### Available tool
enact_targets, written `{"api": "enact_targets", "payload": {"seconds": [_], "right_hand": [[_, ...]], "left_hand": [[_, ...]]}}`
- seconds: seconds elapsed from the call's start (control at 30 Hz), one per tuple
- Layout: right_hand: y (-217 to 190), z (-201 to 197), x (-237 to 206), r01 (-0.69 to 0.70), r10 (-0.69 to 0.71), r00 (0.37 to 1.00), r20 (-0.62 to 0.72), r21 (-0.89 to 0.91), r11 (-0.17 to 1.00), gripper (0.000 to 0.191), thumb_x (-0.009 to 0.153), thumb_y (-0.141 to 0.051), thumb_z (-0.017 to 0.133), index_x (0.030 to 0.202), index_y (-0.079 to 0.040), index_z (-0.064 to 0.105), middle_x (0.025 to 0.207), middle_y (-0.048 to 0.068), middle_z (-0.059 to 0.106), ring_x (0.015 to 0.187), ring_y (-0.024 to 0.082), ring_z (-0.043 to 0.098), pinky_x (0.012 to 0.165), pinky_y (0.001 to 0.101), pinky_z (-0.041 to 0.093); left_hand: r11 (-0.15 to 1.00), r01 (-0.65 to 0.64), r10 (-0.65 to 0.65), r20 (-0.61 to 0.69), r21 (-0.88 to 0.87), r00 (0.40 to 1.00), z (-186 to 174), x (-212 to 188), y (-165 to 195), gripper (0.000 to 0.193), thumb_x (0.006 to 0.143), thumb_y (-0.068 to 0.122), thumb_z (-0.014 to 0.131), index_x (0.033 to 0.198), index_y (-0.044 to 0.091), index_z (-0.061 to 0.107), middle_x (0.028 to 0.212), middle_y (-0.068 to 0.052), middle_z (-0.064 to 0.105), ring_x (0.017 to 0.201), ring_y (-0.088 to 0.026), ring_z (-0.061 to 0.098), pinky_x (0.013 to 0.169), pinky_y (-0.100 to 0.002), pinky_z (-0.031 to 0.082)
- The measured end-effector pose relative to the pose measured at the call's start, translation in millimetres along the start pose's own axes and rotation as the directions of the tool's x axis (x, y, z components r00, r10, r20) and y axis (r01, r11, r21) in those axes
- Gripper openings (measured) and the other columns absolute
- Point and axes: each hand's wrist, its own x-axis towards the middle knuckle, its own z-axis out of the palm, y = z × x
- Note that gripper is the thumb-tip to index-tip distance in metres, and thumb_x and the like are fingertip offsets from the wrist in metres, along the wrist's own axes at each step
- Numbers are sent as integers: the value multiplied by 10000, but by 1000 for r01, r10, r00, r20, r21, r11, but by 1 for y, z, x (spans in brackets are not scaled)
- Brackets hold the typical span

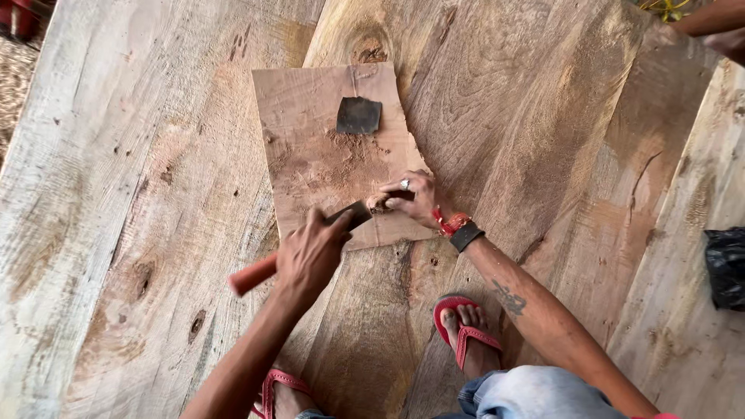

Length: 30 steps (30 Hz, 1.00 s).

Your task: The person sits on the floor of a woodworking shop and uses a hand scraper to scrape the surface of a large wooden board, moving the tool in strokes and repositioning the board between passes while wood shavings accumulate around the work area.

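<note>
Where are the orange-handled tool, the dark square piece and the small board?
orange-handled tool [252, 275], head view, on its handle.
dark square piece [358, 116], head view, on its middle.
small board [306, 167], head view, on its bare left part.

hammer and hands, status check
Left hand gripping hammer. Right hand pinching something small on the board. Dark scrap lies apart.

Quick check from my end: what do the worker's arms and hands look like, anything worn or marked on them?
Both forearms are bare, no sleeves or gloves. The right hand has a silver ring on one finger, and its wrist carries a red band beside a black band. A dark tattoo marks the right forearm. The left hand and its forearm show nothing worn.
</note>
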Motion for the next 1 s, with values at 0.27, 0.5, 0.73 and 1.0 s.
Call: {"api": "enact_targets", "payload": {"seconds": [0.27,0.5,0.73,1.0], "right_hand": [[-5,-3,-7,154,-163,974,-159,-65,986,349,899,-485,746,1142,-240,800,1103,18,742,1049,226,656,984,444,521],[-8,-4,-12,177,-176,971,-163,-8,984,347,936,-478,718,1152,-214,781,1135,-17,759,1080,182,675,1016,391,526],[6,-4,-14,210,-210,969,-130,-10,978,275,931,-319,737,1137,-137,753,1101,15,752,1003,180,668,935,366,529],[68,-89,32,246,-243,969,37,-199,949,242,969,-199,695,1181,-83,680,1123,32,738,923,127,644,835,304,524]], "left_hand": [[933,-247,250,24,262,968,17,46,10,454,925,123,604,1379,125,582,967,-154,609,560,-190,609,513,-394,539],[860,-247,190,169,446,967,30,44,42,255,1023,133,602,1237,15,674,1044,-182,654,701,-203,659,542,-366,547],[980,-21,7,70,197,998,-35,-5,9,303,996,275,623,1261,158,712,1083,-172,703,799,-261,691,599,-345,497],[294,386,-720,64,-874,691,-33,-228,-193,355,1054,369,540,1366,292,691,918,-50,751,601,-123,514,558,-325,457]]}}
